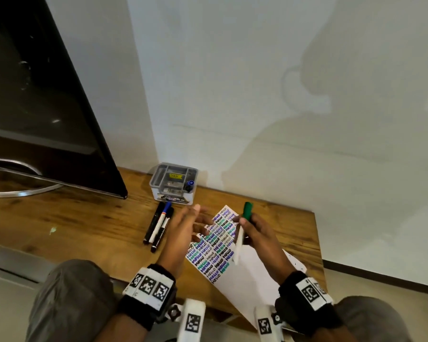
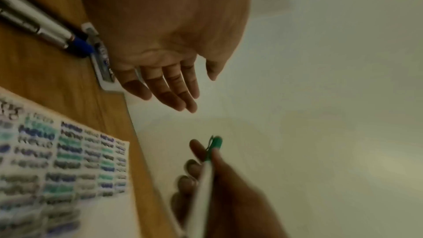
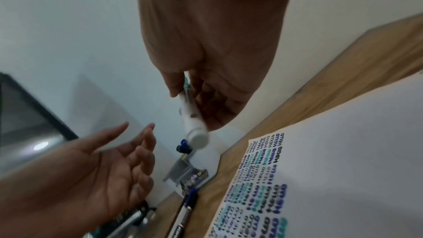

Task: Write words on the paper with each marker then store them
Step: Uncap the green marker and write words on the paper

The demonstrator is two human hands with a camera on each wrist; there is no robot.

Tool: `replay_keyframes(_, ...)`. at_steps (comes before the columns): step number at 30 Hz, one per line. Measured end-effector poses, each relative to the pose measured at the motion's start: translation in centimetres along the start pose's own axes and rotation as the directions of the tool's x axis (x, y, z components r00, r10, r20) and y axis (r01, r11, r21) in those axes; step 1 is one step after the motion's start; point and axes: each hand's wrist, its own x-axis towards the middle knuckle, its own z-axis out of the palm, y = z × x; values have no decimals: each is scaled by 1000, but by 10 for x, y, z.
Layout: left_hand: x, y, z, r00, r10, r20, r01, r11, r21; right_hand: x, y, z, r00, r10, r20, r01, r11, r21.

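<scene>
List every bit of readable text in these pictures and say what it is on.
"HELLO": handwritten many times in black, blue and green rows on the paper.
Yellow label inside the grey box: too small to read.
Print on the box's front: blurred.
Print on the marker barrels: unreadable.

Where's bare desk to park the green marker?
Bare wood left of the three markers, toward the monitor; the paper's blank lower part also works. Crowded: organizer, markers, and both hands over the writing.
</scene>
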Motion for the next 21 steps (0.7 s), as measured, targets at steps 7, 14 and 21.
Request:
replay_keyframes(7,-2,-26,3,961,30,275,-90,974,208,-16,29,5,983,27,183,61,886,-459)
replay_keyframes(14,3,-48,3,922,34,387,-122,971,205,-14,35,13,978,-29,207,145,808,-572)
replay_keyframes(21,12,-54,2,932,56,358,-110,985,134,-11,35,20,984,-58,169,155,752,-641)
